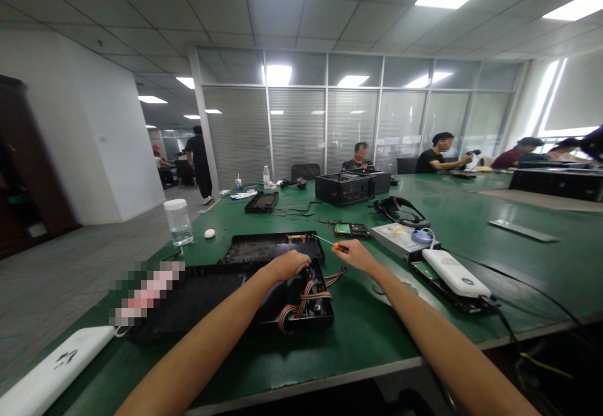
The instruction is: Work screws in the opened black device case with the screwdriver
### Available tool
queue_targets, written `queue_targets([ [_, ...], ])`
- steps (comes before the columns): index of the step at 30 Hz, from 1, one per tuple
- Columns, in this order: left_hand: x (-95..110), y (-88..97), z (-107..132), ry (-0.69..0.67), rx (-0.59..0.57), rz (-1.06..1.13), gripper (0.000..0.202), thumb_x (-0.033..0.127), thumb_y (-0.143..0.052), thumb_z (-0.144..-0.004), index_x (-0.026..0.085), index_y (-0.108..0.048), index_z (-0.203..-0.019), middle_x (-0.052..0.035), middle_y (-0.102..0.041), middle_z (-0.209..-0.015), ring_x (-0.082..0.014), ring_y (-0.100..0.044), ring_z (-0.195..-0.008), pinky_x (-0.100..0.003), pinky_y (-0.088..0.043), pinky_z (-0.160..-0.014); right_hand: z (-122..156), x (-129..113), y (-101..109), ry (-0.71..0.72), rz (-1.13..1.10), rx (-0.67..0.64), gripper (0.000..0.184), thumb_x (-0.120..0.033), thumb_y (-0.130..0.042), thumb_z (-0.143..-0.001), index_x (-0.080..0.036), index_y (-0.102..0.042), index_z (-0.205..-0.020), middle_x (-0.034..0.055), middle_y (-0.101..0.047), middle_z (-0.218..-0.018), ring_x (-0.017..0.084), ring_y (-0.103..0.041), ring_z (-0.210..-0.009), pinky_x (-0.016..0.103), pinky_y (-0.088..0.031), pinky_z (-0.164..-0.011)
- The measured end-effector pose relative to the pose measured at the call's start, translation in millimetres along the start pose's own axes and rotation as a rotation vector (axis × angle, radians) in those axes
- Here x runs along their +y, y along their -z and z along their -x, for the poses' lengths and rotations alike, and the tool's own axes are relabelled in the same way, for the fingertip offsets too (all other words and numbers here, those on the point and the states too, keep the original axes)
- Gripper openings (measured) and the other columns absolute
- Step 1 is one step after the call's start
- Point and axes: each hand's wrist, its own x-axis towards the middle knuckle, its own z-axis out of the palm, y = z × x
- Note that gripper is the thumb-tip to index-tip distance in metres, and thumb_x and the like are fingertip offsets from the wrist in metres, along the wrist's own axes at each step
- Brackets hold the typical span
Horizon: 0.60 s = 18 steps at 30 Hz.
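Note:
My left hand (288, 264) rests curled on the top edge of an opened black device case (301, 306) with striped ribbon cables (308, 293) spilling from it. My right hand (357, 254) is closed round a small screwdriver with an orange handle (340, 247); its thin shaft points left toward a flat black cover panel (273, 247) lying behind the case. A small green circuit board (351, 230) sits just beyond the right hand.
A clear plastic bottle (179, 222) and a white pebble-like object (210, 233) stand at the left. A silver drive (400, 240), a white power bank (456, 273), black goggles (400, 210) and cables lie at the right. Other people sit at the far end of the green table (367, 334).

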Motion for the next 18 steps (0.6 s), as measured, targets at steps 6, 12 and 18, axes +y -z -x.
queue_targets([
  [6, 2.8, -1.0, 4.1, 0.036, -0.032, 0.019, 0.021, 0.015, -0.046, -0.080, 0.014, -0.060, -0.095, -0.0086, -0.062, -0.086, -0.0193, -0.053, -0.078, -0.026, -0.038, -0.073, -0.2, -0.3, 0.1, 0.019, 0.008, -0.004, 0.036, -0.043, -0.042, -0.077, -0.014, -0.058, -0.063, -0.0016, -0.047, -0.052, 0.010, -0.039, -0.051, 0.021, -0.029, -0.052],
  [12, 0.8, -0.3, 4.2, -0.025, -0.024, 0.004, 0.021, 0.017, -0.046, -0.080, 0.014, -0.063, -0.091, -0.0087, -0.064, -0.090, -0.0194, -0.055, -0.080, -0.027, -0.038, -0.077, 0.2, 1.7, -0.9, 0.022, -0.020, 0.005, 0.031, -0.039, -0.044, -0.077, -0.015, -0.055, -0.062, -0.0015, -0.047, -0.055, 0.010, -0.040, -0.053, 0.022, -0.030, -0.054],
  [18, -2.7, 6.2, 5.3, -0.088, -0.029, 0.058, 0.022, 0.018, -0.049, -0.079, 0.015, -0.065, -0.093, -0.0070, -0.065, -0.093, -0.0166, -0.058, -0.085, -0.024, -0.038, -0.082, -4.0, 4.1, -1.7, -0.056, -0.180, 0.146, 0.029, -0.025, -0.050, -0.066, -0.016, -0.044, -0.094, 0.0011, -0.048, -0.082, 0.012, -0.043, -0.067, 0.025, -0.037, -0.065],
])
